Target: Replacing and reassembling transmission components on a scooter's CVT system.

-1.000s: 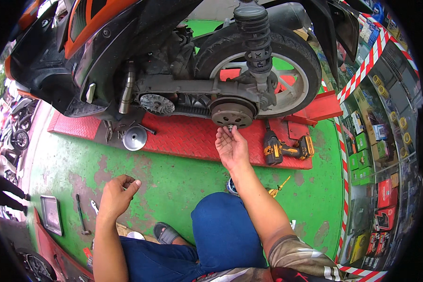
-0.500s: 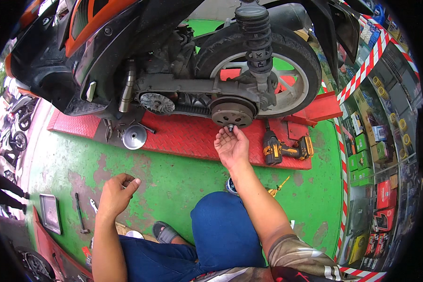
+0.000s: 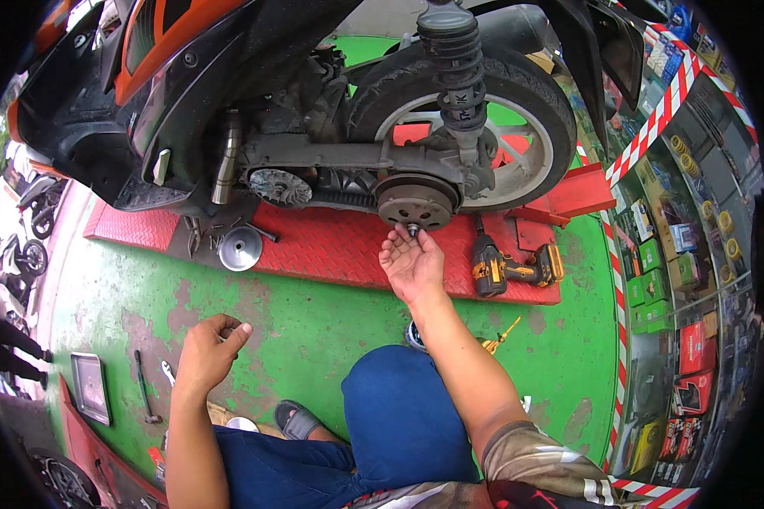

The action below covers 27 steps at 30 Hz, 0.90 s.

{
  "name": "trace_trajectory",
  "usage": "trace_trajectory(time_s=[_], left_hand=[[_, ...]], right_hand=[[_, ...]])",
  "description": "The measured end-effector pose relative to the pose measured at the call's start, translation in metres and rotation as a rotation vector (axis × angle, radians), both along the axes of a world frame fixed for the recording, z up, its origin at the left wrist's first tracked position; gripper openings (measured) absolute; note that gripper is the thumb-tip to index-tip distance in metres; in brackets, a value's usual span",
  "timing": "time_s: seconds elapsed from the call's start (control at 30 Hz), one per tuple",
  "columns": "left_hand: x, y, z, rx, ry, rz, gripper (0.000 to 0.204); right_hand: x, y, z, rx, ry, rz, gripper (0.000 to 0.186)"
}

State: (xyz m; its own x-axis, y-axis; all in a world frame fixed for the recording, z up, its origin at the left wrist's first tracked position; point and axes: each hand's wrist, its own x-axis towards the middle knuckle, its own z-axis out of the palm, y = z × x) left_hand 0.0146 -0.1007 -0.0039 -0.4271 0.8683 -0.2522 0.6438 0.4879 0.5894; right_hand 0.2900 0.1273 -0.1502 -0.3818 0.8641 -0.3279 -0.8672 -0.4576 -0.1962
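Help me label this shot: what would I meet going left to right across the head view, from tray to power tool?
Metal tray, long-handled tool, wrench, left hand, right hand, power tool.

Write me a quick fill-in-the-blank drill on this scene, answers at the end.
1. The thumb and fingers of the ____ hand are at a small metal part on the round drum.
2. The platform under the power tool is coloured ____.
3. The painted floor beyond the left hand is mostly ____.
4. In the picture, the metal tray lies to the ____ of the long-handled tool.

Answers: right; red; green; left.
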Motion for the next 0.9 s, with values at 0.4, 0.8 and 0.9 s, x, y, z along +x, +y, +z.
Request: trace_trajectory(time_s=[0.4,0.8,0.9], left_hand=[[0.001,0.001,0.002,-0.014,-0.001,0.016,0.038],[0.001,0.002,0.0,-0.017,0.002,0.02,0.04],[0.001,0.002,0.0,-0.015,0.004,0.026,0.04]], right_hand=[[-0.001,-0.001,0.0,0.009,0.007,0.022,0.041],[0.002,-0.001,-0.001,-0.048,-0.026,0.004,0.042],[0.008,-0.002,-0.001,-0.07,-0.107,-0.024,0.037]])
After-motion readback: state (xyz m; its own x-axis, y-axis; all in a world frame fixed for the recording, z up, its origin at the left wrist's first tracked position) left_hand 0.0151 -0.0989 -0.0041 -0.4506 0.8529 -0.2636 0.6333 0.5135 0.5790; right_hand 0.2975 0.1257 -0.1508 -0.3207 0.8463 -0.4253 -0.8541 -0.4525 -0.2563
